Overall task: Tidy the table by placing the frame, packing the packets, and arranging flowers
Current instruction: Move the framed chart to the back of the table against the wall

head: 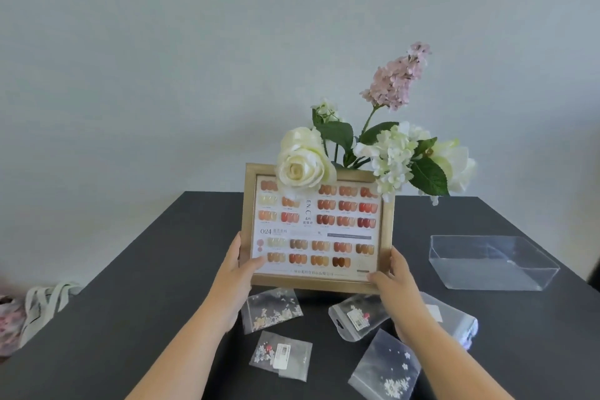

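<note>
At far left of the picture, a pale tote bag slumps just off the dark counter. At lower centre, both hands are closed on a gold picture frame: the left hand clasps its lower left corner, thumb on the glass, and the right hand clasps its lower right corner. The frame is upright, raised clear of the counter and facing the camera, showing a chart of nail colours. Judging by this, the frame step is in hand and not yet finished. The next move calls for carrying the frame to a bare patch of counter and standing or laying it down without brushing the blooms.

Behind the frame's top edge rise the flowers: a cream rose overlaps the upper left of the frame, a pink spray stands at upper centre right. Whatever holds their stems is hidden by the frame.

Below the frame, several clear packets lie loose on the counter, holding small pale trinkets; one sits at lower centre, another at lower right. None is packed yet.

At centre right, a clear plastic box stands open on the counter, well apart from the packets, and appears empty. It seems the likely home for them.
</note>
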A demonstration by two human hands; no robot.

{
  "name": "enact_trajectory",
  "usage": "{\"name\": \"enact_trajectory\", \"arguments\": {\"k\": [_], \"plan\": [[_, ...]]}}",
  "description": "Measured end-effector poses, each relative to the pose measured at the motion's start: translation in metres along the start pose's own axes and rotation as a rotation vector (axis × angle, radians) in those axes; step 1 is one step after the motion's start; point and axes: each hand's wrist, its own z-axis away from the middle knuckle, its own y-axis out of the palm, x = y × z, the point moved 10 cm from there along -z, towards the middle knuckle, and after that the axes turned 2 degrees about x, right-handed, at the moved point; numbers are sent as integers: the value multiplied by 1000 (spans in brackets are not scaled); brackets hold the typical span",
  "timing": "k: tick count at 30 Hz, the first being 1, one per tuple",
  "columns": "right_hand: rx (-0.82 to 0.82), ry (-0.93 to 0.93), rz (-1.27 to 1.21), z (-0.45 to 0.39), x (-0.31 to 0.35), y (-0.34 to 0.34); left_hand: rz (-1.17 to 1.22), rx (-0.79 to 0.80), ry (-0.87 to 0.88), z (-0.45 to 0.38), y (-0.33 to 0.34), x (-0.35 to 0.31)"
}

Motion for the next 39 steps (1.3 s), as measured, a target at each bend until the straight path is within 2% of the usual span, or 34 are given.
{"name": "enact_trajectory", "arguments": {"k": [7,14,21,29,33,39], "plan": [[215,-68,-16,15,20,76,7,-96,69,15,-72,-8],[442,-105,-10,28,45,157,38,-272,23,21,-152,0],[535,-200,90,10,75,227,58,-409,6,10,-217,2],[512,-233,117,-64,99,271,6,-426,16,-62,-243,-9],[394,-217,111,-114,109,268,6,-394,28,-121,-234,-14],[249,-149,97,-175,102,254,-210,-379,64,-198,-213,-30]]}}
